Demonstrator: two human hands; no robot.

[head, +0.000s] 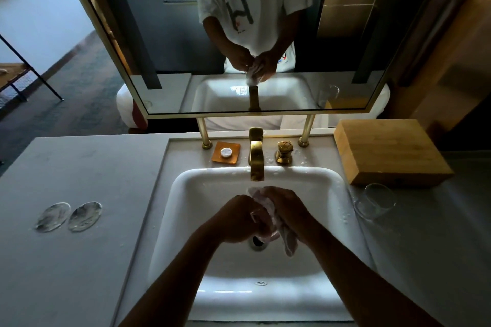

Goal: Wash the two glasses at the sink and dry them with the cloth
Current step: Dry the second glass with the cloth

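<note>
Over the middle of the white sink (pixel 186 220), both hands meet around a glass wrapped in a pale cloth (pixel 285 236). The left hand (pixel 239 216) has its grip closed on the glass (pixel 259 220), of which only a small clear part shows between the fingers. The right hand (pixel 288 211) has its grip pressed around the cloth, which bunches above the knuckles and hangs down in a loose tail toward the drain (pixel 257 243). The hands sit just below the spout of the brass tap (pixel 256 154).

The second glass (pixel 376 200) stands upright on the table (pixel 93 167), just beside the sink's right edge and near the front corner of a wooden box (pixel 390 151). At the sink's back edge an orange soap dish (pixel 225 152) lies left of the tap and a brass handle (pixel 284 152) right of it. Two round clear coasters (pixel 69 216) lie side by side toward the table's left edge, well apart from the sink.
</note>
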